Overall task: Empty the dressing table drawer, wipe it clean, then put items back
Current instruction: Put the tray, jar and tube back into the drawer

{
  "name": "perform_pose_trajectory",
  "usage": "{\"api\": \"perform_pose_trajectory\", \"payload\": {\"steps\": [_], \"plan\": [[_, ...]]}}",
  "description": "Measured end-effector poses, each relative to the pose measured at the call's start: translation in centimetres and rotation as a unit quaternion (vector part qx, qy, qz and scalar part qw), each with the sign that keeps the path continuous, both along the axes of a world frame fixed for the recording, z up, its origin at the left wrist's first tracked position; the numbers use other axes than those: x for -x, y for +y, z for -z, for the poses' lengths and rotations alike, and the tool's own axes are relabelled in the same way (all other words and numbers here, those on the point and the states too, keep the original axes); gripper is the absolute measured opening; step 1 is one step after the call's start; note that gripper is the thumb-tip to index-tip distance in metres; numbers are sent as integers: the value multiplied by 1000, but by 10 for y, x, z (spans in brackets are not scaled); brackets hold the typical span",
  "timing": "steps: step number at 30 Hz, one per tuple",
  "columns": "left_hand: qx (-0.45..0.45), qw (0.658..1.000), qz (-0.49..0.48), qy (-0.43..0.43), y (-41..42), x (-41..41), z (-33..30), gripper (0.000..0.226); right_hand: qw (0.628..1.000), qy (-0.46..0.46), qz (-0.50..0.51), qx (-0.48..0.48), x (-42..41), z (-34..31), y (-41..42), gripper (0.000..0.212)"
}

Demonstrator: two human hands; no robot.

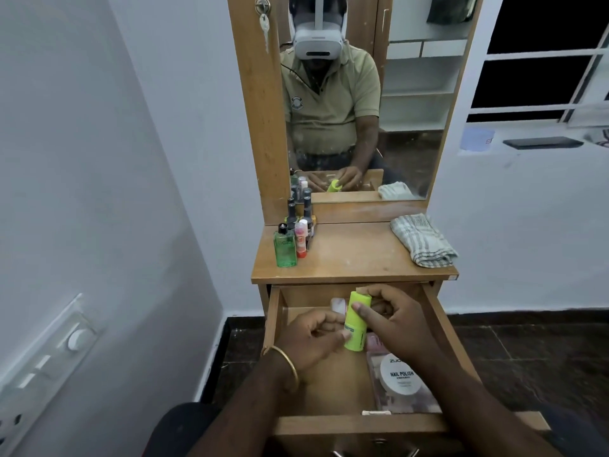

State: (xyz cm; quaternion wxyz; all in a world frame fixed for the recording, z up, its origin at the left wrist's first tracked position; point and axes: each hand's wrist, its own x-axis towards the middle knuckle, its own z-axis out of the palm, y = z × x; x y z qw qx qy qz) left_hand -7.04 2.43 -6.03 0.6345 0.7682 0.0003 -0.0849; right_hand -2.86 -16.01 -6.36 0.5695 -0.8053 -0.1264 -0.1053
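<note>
White walls, wooden tabletop (349, 255) (folded cloth (423, 240)), open drawer (438, 311)

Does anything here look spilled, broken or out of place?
Nothing looks spilled or broken. The drawer hangs open with a nail polish remover tub inside, bottles crowd the tabletop's left corner, and a cloth lies loosely folded at its right. Both hands hold a lime-green bottle over the drawer.

The wooden tabletop (349, 255) bears clustered bottles (295, 237) at left, a folded cloth (423, 240) right.
</note>
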Motion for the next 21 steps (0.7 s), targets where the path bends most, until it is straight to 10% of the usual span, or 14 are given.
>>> {"api": "perform_pose_trajectory", "payload": {"steps": [21], "plan": [[-117, 988, 83, 59, -4, 5, 22, 42, 970, -14, -97, 220, 8, -1, 1, 22]]}}
